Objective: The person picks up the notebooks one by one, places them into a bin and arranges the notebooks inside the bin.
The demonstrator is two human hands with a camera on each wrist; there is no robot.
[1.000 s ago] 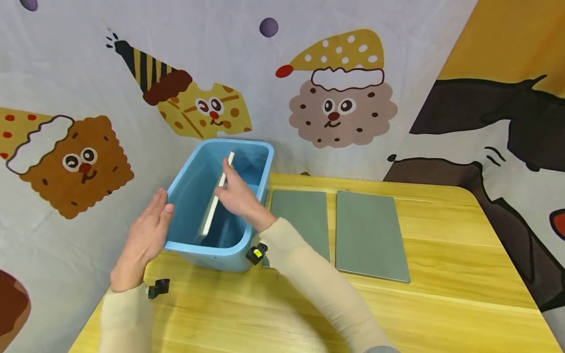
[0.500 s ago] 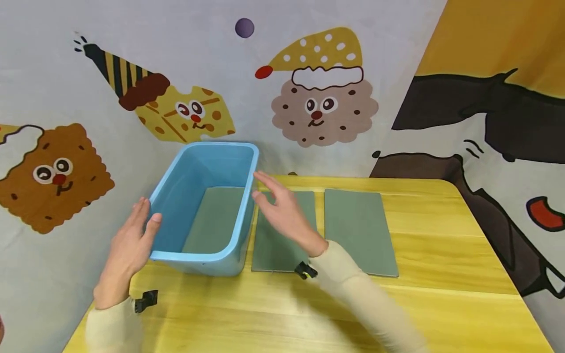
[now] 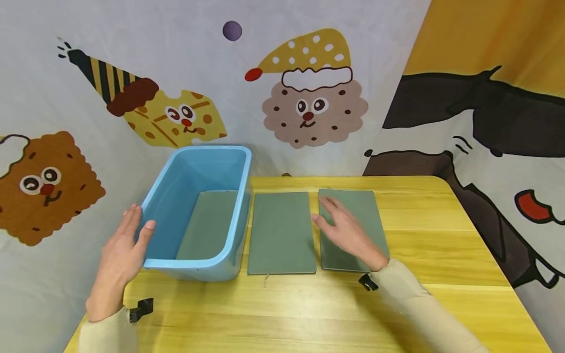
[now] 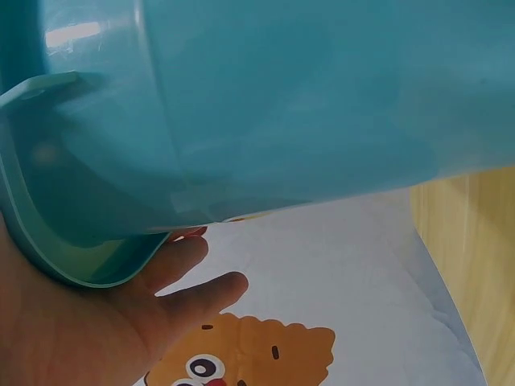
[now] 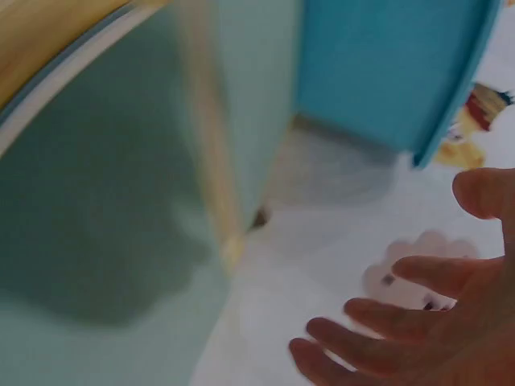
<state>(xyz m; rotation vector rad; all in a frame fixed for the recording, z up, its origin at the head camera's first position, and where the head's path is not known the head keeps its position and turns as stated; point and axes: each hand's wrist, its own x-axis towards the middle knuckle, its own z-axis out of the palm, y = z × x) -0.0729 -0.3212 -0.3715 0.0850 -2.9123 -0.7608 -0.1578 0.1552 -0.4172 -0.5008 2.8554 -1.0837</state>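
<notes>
A blue plastic bin (image 3: 190, 264) stands at the left, its open top facing up. One grey-green board (image 3: 209, 225) lies flat on its bottom. My left hand (image 3: 121, 252) rests against the bin's left rim with fingers extended; in the left wrist view the rim crosses the palm. My right hand (image 3: 346, 228) hovers over the right-hand grey-green board (image 3: 330, 255), fingers spread and nothing in them. Between that board and the bin lies another grey-green board (image 3: 282, 233). In the right wrist view the outstretched fingers (image 5: 362, 346) appear beside the blurred boards.
Everything stands on a yellow wood-grain table (image 3: 291, 314). A cloth backdrop (image 3: 260, 117) with cartoon biscuits and cheese hangs right behind the table and at its left. The table's right edge (image 3: 485, 245) slants toward the front.
My right hand has let go of a board inside the bin, which now lies flat there, and moved right over the rim to the right-hand board. The left hand stays at the rim.
</notes>
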